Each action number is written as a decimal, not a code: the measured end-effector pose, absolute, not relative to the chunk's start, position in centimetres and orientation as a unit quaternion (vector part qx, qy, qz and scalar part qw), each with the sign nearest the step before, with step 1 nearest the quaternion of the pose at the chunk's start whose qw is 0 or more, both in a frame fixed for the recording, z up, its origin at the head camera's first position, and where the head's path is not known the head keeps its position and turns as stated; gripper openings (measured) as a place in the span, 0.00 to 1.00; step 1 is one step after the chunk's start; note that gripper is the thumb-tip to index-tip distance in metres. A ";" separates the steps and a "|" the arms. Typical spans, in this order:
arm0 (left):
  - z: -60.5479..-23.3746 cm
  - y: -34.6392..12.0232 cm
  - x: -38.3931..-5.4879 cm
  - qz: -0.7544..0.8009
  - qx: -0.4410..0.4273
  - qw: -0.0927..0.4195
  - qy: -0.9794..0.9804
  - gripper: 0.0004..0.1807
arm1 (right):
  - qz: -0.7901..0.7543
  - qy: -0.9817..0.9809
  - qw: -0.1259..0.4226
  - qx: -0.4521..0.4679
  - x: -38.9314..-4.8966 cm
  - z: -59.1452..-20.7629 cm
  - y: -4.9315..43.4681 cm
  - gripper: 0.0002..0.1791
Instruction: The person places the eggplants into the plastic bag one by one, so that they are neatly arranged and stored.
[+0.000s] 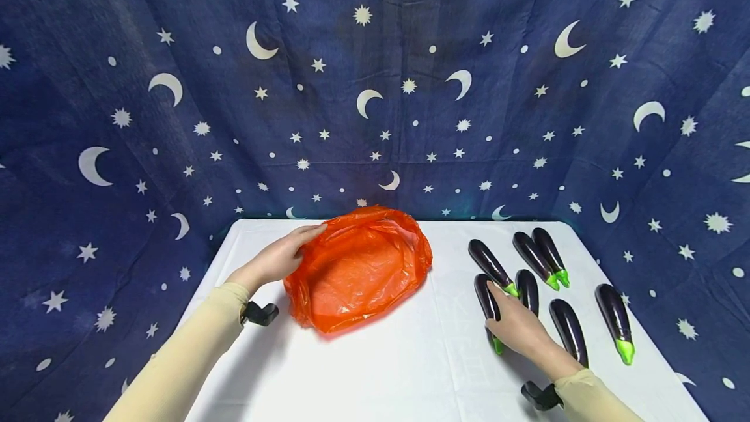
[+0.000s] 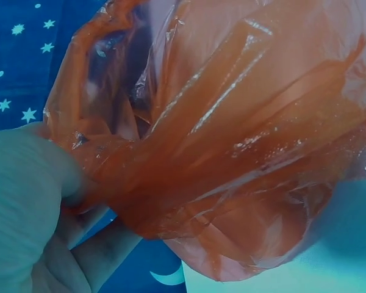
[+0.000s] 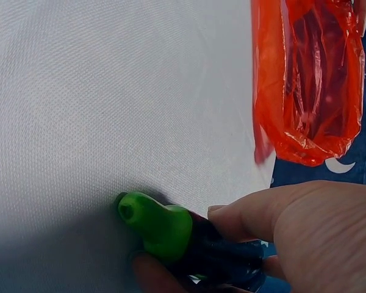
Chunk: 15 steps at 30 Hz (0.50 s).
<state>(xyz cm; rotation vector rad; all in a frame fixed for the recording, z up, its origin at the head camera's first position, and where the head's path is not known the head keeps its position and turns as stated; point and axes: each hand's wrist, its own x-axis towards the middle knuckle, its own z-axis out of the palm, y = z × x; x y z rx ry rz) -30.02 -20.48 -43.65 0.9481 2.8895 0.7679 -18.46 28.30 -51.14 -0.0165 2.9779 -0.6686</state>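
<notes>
Head view: left hand (image 1: 275, 259) pinching soft red bag (image 1: 357, 279) at ten o'clock; right hand's (image 1: 518, 324) fingers clamping eggplant (image 1: 486, 295), lying toward bag's four o'clock, likely feeling light, stiff, slick, best gripping mid-body.

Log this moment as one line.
left hand: holds edge of red bag | right hand: grips eggplant | bag: mouth open | other eggplants: on table, right of bag

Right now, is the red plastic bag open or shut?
Open: the head view looks into the red plastic bag, its edge held by the left hand.
</notes>
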 end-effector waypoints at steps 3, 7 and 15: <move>-43.7 -20.4 -29.9 0.244 0.303 0.005 0.921 0.37 | -0.218 0.975 0.045 -0.004 -18.5 -51.1 28.3 0.45; -43.7 -20.4 -29.7 0.250 0.293 0.011 0.923 0.39 | -0.216 0.975 0.045 -0.003 -18.4 -51.1 28.2 0.45; -43.8 -20.5 -29.9 0.271 0.258 0.044 0.926 0.43 | -0.215 0.976 0.043 -0.002 -18.4 -51.1 28.1 0.45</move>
